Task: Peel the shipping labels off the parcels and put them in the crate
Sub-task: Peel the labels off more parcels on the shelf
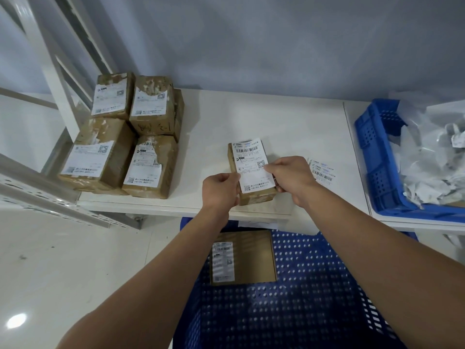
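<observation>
1. Parcel (256, 196) sits on the worktop (226, 117), centre, near the front edge. Its long axis runs away from the person, far end leaning slightly left.
2. Label (253, 163) is on its top face, same axis, barcode end far. That end sticks out past the parcel's far edge.
3. Parcel is a small brown taped box. Label is white with barcode, QR codes and small print.
4. Left hand (221, 188) grips the parcel's left side, fingers curled, thumb at the label's left edge.
5. Right hand (289, 177) pinches the label's right edge. Its other fingers curl at the parcel's near right corner.
6. Stack (120, 137) of brown labelled parcels at worktop left, well apart.
7. Loose labels (323, 171) lie flat just beside the right hand.
8. Right crate (377, 159), blue and perforated, holds white paper scraps (427, 172).
9. Lower crate (314, 298), blue, sits below the worktop's front edge. A flat brown box (249, 255) with a label lies in it; the forearms cover parts of this crate.
</observation>
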